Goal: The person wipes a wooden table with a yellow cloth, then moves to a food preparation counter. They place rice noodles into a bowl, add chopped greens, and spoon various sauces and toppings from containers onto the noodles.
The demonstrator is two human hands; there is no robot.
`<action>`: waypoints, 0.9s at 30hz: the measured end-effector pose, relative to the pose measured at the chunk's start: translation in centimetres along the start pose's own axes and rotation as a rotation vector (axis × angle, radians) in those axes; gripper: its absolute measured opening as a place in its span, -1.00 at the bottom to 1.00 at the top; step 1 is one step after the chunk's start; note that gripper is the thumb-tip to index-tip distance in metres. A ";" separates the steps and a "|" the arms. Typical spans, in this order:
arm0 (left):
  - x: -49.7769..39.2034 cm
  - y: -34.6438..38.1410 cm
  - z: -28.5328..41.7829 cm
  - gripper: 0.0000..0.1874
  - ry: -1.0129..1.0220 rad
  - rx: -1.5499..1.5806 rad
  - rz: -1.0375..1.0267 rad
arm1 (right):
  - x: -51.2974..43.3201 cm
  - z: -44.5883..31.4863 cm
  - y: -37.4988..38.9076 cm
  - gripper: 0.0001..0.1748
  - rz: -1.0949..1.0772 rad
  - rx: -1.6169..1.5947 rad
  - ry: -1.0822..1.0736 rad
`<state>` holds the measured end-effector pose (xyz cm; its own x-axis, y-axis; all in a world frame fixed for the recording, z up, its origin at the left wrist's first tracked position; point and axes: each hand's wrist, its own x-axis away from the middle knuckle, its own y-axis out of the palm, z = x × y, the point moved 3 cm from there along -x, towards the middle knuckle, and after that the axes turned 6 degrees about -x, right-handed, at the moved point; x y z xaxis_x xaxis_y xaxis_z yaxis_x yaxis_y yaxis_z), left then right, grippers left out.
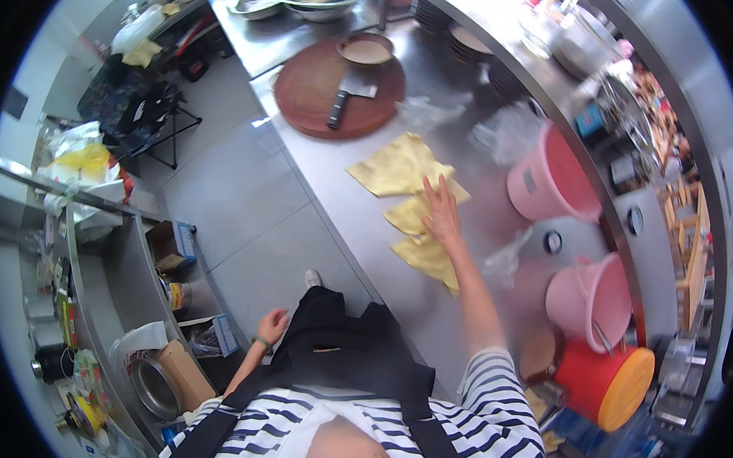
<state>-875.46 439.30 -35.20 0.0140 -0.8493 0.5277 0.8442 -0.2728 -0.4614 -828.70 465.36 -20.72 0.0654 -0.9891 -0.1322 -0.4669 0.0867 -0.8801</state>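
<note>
A crumpled yellow cloth (401,165) lies spread in folds over the stainless steel counter (326,171). My right hand (442,214) rests on its right part, palm down with the fingers spread. Part of the cloth is hidden under the hand. My left hand (271,326) hangs low beside my black apron (342,346), its fingers loosely bent and nothing visible in it. Beyond the cloth is a round wooden chopping board (305,89). On the board are a cleaver (348,97) with a black handle and a shallow brown bowl (364,50) with pale contents.
Clear plastic bags (432,111) lie behind the cloth. Two pink buckets (530,181) and a red bucket (588,384) with an orange lid line the right side. A raised steel shelf (507,37) overhangs the counter. At left are a cluttered shelf unit (116,265) and a folding chair (142,111).
</note>
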 end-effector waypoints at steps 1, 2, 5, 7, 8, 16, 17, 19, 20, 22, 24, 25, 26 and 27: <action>1.5 -1.2 -5.2 -0.78 -0.153 0.301 0.023 | -1.3 0.1 1.1 -0.08 -0.087 0.016 0.034; 3.5 -2.4 -10.2 -0.80 -0.361 0.464 0.128 | -2.3 0.3 2.2 -0.12 -0.204 0.038 0.096; 9.9 -5.6 -19.7 -0.86 -0.736 0.710 0.391 | -2.7 -0.5 3.5 -0.34 -0.133 -0.096 0.130; 11.9 -7.7 -21.8 -0.86 -0.875 0.764 0.407 | -1.7 -2.5 3.4 -0.49 -0.156 -0.199 0.078; 11.9 -8.8 -22.1 -0.86 -0.903 0.779 0.388 | -1.0 -3.5 3.2 -0.55 -0.247 -0.255 0.131; -3.1 -17.3 -21.4 -0.82 -0.690 0.763 0.192 | -4.9 -13.0 -6.3 -0.58 0.390 -0.154 0.306; -5.9 -18.5 -20.7 -0.82 -0.738 0.758 0.206 | -5.9 -13.6 -6.8 -0.57 0.434 -0.120 0.272; -11.8 -21.5 -17.9 -0.75 -0.622 0.722 0.218 | -8.0 -13.8 -6.6 -0.52 0.397 -0.116 0.353; -14.7 -22.9 -16.4 -0.75 -0.564 0.760 0.189 | -8.9 -13.7 -6.1 -0.49 0.398 -0.141 0.343; -19.4 -25.4 -13.4 -0.74 -0.477 0.809 0.173 | -11.1 -13.1 -4.0 -0.42 0.278 -0.244 0.353; -22.6 -27.1 -10.6 -0.75 -0.408 0.840 0.175 | -13.5 -11.8 -2.3 -0.34 0.142 -0.304 0.354; -23.5 -27.7 -9.5 -0.76 -0.390 0.832 0.176 | -14.6 -11.0 -1.6 -0.30 0.055 -0.303 0.373; -24.1 -28.0 -8.6 -0.76 -0.376 0.821 0.178 | -15.9 -10.1 -0.8 -0.25 -0.035 -0.301 0.393; -24.4 -28.2 -8.1 -0.77 -0.365 0.789 0.183 | -17.8 -8.9 -0.4 -0.31 -0.027 -0.309 0.382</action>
<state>-903.96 464.05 -40.87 0.2413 -0.6151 0.7506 0.9334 0.3588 -0.0061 -837.51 481.91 -14.00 -0.2204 -0.9684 0.1168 -0.7131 0.0783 -0.6966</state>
